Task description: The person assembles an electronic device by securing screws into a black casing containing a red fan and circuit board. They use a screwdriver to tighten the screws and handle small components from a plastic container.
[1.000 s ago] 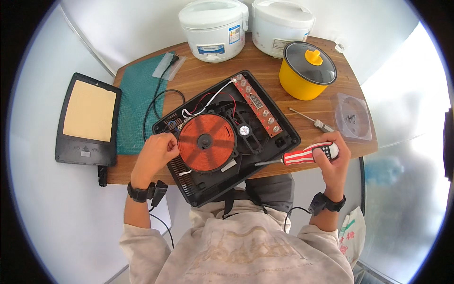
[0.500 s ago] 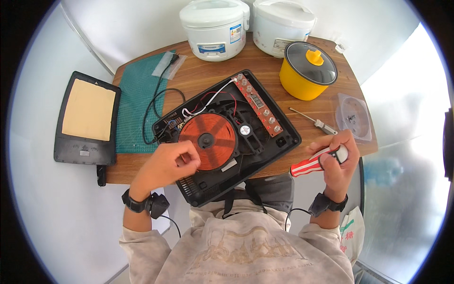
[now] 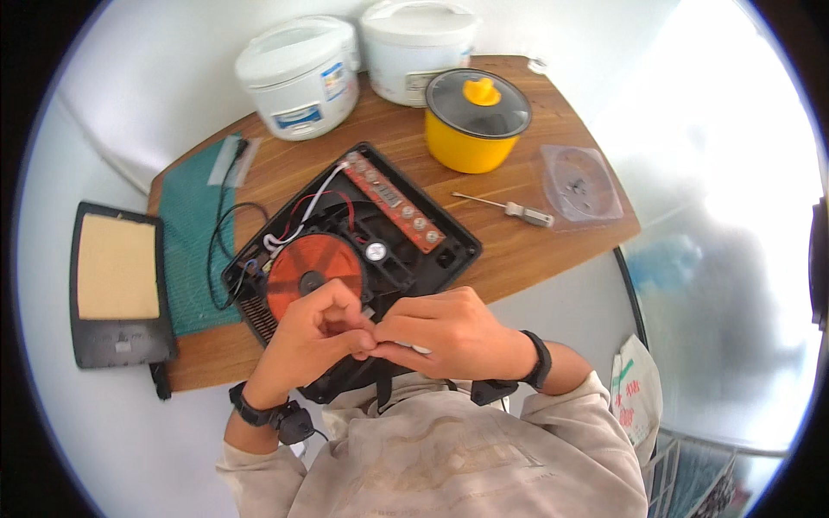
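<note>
In front of my body, my left hand [image 3: 318,335] and my right hand [image 3: 449,332] meet with their fingertips pressed together. Both are closed over the near side of an opened induction cooker [image 3: 432,281], which lies tilted at the table edge. My left thumb and fingers pinch at something too small or hidden to name. A pale sliver shows under my right fingers, likely part of the red-and-white handled tool seen there earlier; the rest is covered. Inside the black housing are a round copper coil [image 3: 294,268], a fan [image 3: 375,251] and a red button circuit board [image 3: 393,203].
A screwdriver [image 3: 528,214] and a clear plastic tray [image 3: 596,186] with small dark parts lie at right. Behind stand a yellow pot [image 3: 471,148] and two white rice cookers [image 3: 302,82] [image 3: 419,52]. A black panel [image 3: 125,345] and green cutting mat [image 3: 190,285] are left.
My right hand has come left from the table's right side to meet my left hand, and its tool is now mostly hidden. The whole view has swung to the right.
</note>
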The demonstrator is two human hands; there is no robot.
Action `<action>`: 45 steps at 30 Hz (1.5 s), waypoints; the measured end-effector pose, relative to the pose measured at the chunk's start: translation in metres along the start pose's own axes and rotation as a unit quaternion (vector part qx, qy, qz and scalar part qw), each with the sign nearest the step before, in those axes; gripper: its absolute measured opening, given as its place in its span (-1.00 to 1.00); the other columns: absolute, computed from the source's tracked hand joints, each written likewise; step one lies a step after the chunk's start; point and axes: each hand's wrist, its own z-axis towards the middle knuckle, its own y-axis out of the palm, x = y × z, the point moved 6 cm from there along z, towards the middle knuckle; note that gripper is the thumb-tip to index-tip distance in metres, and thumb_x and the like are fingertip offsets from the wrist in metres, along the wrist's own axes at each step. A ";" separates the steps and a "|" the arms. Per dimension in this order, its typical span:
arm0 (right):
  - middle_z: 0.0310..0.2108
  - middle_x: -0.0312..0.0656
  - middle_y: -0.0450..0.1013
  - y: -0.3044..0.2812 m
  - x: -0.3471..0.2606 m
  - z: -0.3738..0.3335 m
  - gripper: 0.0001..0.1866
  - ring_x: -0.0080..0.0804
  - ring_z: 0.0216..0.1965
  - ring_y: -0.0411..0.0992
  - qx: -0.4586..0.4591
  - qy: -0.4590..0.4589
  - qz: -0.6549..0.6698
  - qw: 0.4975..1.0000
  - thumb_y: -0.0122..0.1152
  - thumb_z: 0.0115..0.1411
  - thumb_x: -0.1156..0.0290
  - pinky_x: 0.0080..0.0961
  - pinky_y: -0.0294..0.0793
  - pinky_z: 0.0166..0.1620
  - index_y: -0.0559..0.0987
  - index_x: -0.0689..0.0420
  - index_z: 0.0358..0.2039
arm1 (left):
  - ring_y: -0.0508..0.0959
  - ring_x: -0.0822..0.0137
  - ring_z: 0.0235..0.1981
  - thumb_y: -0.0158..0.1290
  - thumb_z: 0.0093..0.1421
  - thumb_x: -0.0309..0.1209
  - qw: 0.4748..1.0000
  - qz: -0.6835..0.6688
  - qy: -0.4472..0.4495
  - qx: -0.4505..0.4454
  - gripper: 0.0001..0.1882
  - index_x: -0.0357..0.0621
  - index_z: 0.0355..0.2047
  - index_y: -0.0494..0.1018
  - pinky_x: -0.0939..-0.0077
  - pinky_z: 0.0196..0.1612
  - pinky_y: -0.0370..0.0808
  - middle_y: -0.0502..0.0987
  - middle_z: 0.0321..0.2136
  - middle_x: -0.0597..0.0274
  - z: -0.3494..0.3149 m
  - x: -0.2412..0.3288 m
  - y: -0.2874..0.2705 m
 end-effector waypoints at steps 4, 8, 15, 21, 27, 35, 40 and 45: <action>-0.46 -0.33 0.56 -0.016 0.002 -0.008 -0.84 -0.38 -0.55 0.53 -0.006 0.026 -0.024 0.999 0.50 0.03 0.44 -0.50 0.47 -0.52 0.66 0.07 -0.37 | 0.68 0.33 -0.16 0.12 0.39 -0.47 0.998 -0.016 -0.067 -0.013 -0.85 -0.20 -0.21 0.34 0.56 -0.19 0.59 0.67 -0.13 0.04 0.003 0.005 0.003; -0.46 -0.21 0.61 -0.075 0.056 -0.029 -0.87 -0.18 -0.44 0.60 0.047 0.228 -0.071 0.970 0.40 0.05 0.36 -0.33 0.59 -0.32 0.67 0.04 -0.37 | 0.68 0.31 -0.08 0.11 0.39 -0.44 0.996 0.076 -0.052 0.001 -0.82 -0.25 -0.09 0.43 0.49 -0.11 0.61 0.65 -0.06 0.03 -0.007 0.004 -0.009; -0.56 -0.09 0.58 -0.230 0.170 -0.072 -0.83 -0.18 -0.52 0.58 0.012 0.501 -0.301 0.811 0.31 0.06 0.32 -0.34 0.58 -0.37 0.71 0.14 -0.42 | 0.66 0.37 -0.16 0.16 0.33 -0.45 0.994 0.087 -0.065 0.021 -0.79 -0.32 -0.10 0.48 0.51 -0.11 0.58 0.67 -0.15 0.05 -0.056 -0.012 -0.049; -0.67 -0.09 0.53 -0.260 0.248 -0.085 -0.85 -0.33 -0.64 0.55 -0.030 0.512 -0.264 0.817 0.28 0.04 0.39 -0.36 0.56 -0.47 0.69 0.20 -0.49 | 0.64 0.37 -0.19 0.13 0.35 -0.44 0.988 0.105 -0.096 0.056 -0.80 -0.31 -0.09 0.48 0.51 -0.13 0.57 0.67 -0.16 0.06 -0.063 -0.025 -0.056; -0.63 -0.11 0.55 -0.278 0.281 -0.099 -0.87 -0.34 -0.62 0.56 -0.089 0.548 -0.296 0.778 0.31 0.02 0.41 -0.42 0.59 -0.47 0.68 0.19 -0.45 | 0.64 0.39 -0.19 0.09 0.36 -0.49 0.989 0.098 -0.091 0.071 -0.83 -0.31 -0.09 0.48 0.54 -0.14 0.57 0.66 -0.16 0.07 -0.065 -0.031 -0.057; -0.58 -0.15 0.59 -0.270 0.301 -0.123 -0.88 -0.27 -0.63 0.58 -0.120 0.583 -0.391 0.702 0.37 -0.01 0.35 -0.35 0.62 -0.39 0.72 0.11 -0.46 | 0.65 0.39 -0.21 0.09 0.37 -0.47 0.988 0.091 -0.088 0.092 -0.83 -0.29 -0.09 0.49 0.53 -0.17 0.58 0.66 -0.16 0.08 -0.067 -0.038 -0.062; -0.26 -0.04 0.66 -0.254 0.292 -0.113 -0.75 -0.15 -0.37 0.67 -0.155 0.602 -0.380 0.685 0.40 0.03 0.34 -0.22 0.66 -0.17 0.69 0.19 -0.29 | 0.64 0.40 -0.20 0.09 0.37 -0.46 0.987 0.092 -0.091 0.092 -0.83 -0.29 -0.09 0.49 0.54 -0.16 0.57 0.66 -0.16 0.09 -0.066 -0.041 -0.063; -0.22 -0.02 0.66 -0.259 0.303 -0.128 -0.68 -0.13 -0.16 0.66 -0.123 0.575 -0.441 0.678 0.44 0.00 0.29 -0.20 0.65 -0.10 0.70 0.17 -0.24 | 0.64 0.41 -0.20 0.08 0.37 -0.48 0.989 0.082 -0.092 0.084 -0.83 -0.30 -0.09 0.49 0.55 -0.15 0.56 0.66 -0.16 0.09 -0.062 -0.043 -0.061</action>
